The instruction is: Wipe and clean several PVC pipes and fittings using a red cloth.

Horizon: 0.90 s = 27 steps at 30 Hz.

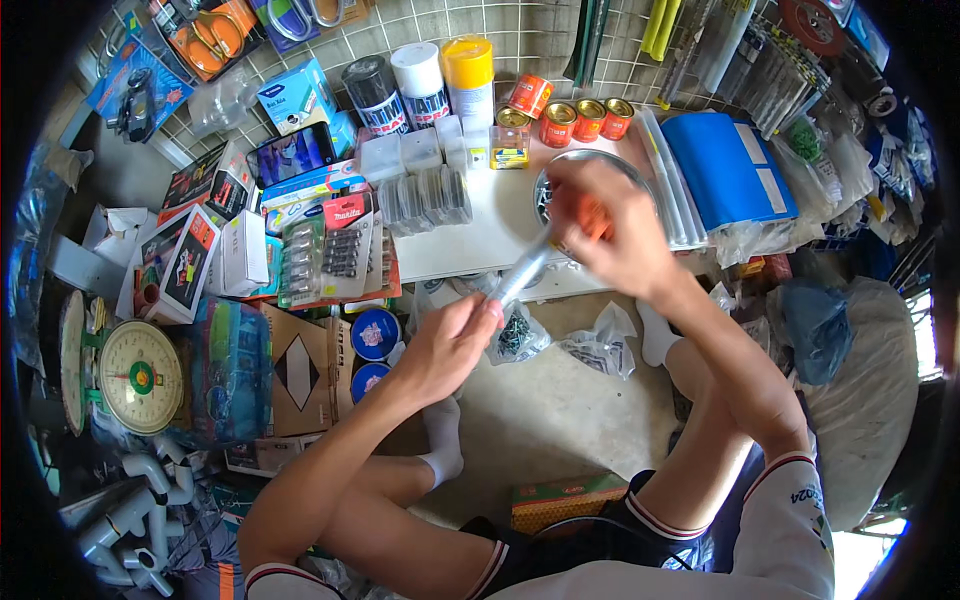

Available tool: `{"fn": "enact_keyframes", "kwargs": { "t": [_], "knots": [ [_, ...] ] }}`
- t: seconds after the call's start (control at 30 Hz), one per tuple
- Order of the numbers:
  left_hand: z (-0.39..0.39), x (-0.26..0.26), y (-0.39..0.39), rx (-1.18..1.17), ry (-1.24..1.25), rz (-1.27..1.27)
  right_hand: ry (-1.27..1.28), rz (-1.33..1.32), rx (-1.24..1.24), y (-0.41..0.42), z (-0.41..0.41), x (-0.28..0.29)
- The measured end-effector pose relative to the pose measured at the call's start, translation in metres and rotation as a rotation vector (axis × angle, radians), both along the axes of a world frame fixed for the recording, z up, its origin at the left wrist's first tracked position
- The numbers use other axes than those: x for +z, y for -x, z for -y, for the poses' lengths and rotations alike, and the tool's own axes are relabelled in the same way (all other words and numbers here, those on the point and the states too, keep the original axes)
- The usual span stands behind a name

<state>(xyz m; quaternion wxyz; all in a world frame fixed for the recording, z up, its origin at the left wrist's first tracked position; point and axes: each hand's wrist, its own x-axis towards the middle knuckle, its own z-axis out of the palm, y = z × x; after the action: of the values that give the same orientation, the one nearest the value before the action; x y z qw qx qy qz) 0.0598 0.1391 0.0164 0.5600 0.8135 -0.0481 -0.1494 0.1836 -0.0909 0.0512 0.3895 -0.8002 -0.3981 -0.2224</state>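
Observation:
My left hand (452, 343) grips the lower end of a long, pale, shiny strip (521, 271), which looks like twisted clear plastic. The strip slants up to my right hand (626, 232), whose fingers curl around a red-orange item (595, 215). Motion blur hides that item's exact kind. Behind my right hand a round metal bowl (541, 196) stands on the white table (487, 241), partly covered by the hand. Small dark and silvery pieces show at its left side. Beneath my hands, a clear plastic bag of screws (517, 335) rests by the table's foot.
Spray cans (416, 79), small red tins (559, 125) and clear plastic boxes (424, 199) line the table's back and left. A blue folder (724, 172) lies right. Packs of bits (345, 251), a phone (292, 154) and a dial scale (141, 377) are at left.

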Motion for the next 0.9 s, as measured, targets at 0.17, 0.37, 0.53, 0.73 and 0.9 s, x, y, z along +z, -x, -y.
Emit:
{"fn": "enact_keyframes", "kwargs": {
  "t": [0.17, 0.37, 0.53, 0.73, 0.9],
  "knots": [
    [0.013, -0.002, 0.006, -0.086, -0.04, 0.051, 0.275, 0.302, 0.338, 0.028, -0.015, -0.021],
    [0.024, 0.006, 0.006, -0.041, -0.017, 0.01, 0.298, 0.222, 0.113, -0.018, 0.013, -0.029],
    [0.02, 0.018, 0.009, -0.007, 0.26, -0.33, 0.186, 0.296, 0.332, 0.018, -0.024, -0.023],
    [0.029, 0.025, 0.009, -0.04, 0.245, -0.22, 0.196, 0.18, 0.077, -0.032, 0.034, -0.01],
    [0.027, 0.024, 0.007, -0.079, 0.236, -0.189, 0.207, 0.508, 0.361, 0.025, -0.017, -0.006]
  ]
}}
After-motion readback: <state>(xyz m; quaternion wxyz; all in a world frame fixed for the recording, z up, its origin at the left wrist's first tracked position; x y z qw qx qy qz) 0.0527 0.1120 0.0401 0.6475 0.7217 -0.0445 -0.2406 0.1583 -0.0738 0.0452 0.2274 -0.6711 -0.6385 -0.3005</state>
